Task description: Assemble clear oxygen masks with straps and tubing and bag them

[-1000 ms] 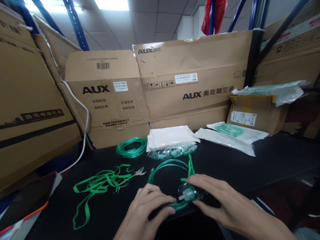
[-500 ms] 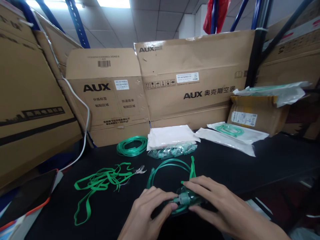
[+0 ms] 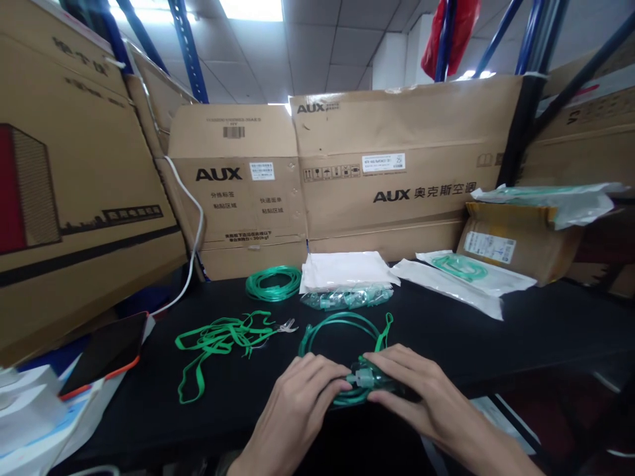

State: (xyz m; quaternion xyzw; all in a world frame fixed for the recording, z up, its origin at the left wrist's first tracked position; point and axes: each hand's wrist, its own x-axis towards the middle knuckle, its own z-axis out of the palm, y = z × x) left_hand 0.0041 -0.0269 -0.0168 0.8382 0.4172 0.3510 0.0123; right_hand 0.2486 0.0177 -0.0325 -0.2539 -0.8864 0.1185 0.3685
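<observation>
My left hand (image 3: 303, 406) pinches the end of a green oxygen tube (image 3: 342, 318) beside a pale connector (image 3: 365, 378). That connector sits at the mouth of a clear green oxygen mask (image 3: 383, 379), which my right hand (image 3: 421, 390) grips between thumb and fingers. Much of the mask is hidden under those fingers. A green elastic strap (image 3: 385, 334) rises from behind the right hand. The rest of the tube lies looped on the black table behind and below both hands. Whether tube and connector are fully joined cannot be made out.
Tangled green straps (image 3: 218, 337) with small clear plastic pieces (image 3: 288, 326) lie left. Behind are a tubing coil (image 3: 274, 284), white packets (image 3: 347, 270), bagged masks (image 3: 347, 297) and packaged tubing (image 3: 461, 266). A small carton (image 3: 516, 244) stands right; a phone-like device (image 3: 106, 354) lies left.
The view has shifted, so the table's things appear farther right. Both hands keep their hold on the tube and mask, close together, with little visible change.
</observation>
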